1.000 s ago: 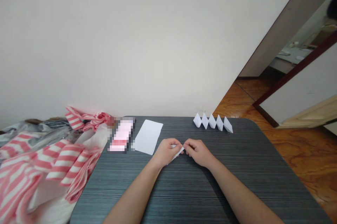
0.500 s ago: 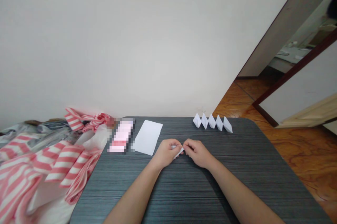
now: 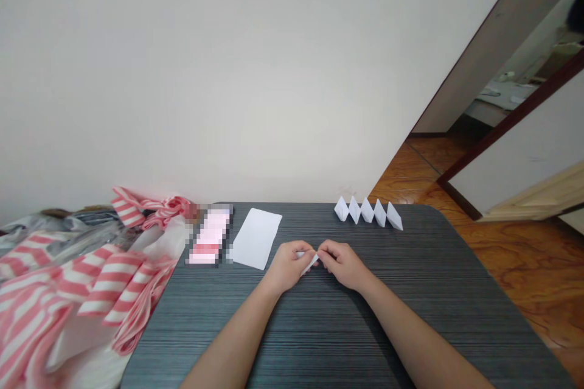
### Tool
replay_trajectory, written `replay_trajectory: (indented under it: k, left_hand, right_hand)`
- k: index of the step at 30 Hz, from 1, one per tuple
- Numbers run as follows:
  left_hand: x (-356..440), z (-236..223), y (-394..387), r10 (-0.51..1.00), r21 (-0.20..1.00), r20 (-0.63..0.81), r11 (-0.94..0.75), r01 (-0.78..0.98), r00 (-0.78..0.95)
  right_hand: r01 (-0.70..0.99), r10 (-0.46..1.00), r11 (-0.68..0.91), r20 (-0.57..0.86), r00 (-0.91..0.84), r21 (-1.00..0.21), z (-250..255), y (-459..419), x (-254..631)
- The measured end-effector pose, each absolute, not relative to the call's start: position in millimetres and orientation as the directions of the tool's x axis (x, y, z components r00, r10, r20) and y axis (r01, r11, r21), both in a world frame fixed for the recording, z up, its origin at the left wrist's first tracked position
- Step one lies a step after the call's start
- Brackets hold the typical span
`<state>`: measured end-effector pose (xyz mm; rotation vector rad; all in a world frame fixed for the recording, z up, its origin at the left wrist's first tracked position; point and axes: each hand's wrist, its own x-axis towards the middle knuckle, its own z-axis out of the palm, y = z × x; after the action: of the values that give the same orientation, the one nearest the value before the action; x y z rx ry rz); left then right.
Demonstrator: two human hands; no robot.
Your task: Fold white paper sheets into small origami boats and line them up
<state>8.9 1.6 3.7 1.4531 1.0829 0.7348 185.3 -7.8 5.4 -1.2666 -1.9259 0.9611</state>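
While our left hand (image 3: 285, 267) clamps its grip on a folded paper (image 3: 310, 263) just below the frame's centre, our right hand (image 3: 344, 265) pinches its tip over the counter (image 3: 319, 340)

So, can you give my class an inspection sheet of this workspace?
Surface: dark, fine-lined tabletop with rounded far corners.
Job's things: small folded white paper; flat white rectangular paper; row of five white folded-paper diamonds.
Clutter: pixelated pink-and-white oblong, unidentifiable; pink-and-white striped cloth heaped beside the tabletop's left edge.
Hands: left hand grips the small folded white paper; right hand appears closed on its tip.
Cables: nothing seen nearby; background too blurred.
Surroundings: plain pale wall, brown wood-grained floor.
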Motion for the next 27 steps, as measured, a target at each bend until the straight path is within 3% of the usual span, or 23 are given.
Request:
replay_trajectory:
  k: [6,11,27]
  left_hand:
    - [8.2,3.7,2.8,0.915,0.97,-0.118,0.024,0.241,0.386]
    - [6.9,10.8,5.9,0.944,0.931,0.005,-0.126,0.344,0.331]
    - [7.3,10.1,5.5,0.955,0.951,-0.001,-0.09,0.297,0.295]
  right_hand:
    - [0.485,0.934,0.26,0.091,-0.345,-0.835,4.1,-7.1,185.3]
    - [0.468,0.949,0.231,0.09,-0.304,-0.853,0.8,-6.7,187.2]
    - [0.392,0.95,0.137,0.008,-0.313,-0.91,-1.7,-6.0,189.2]
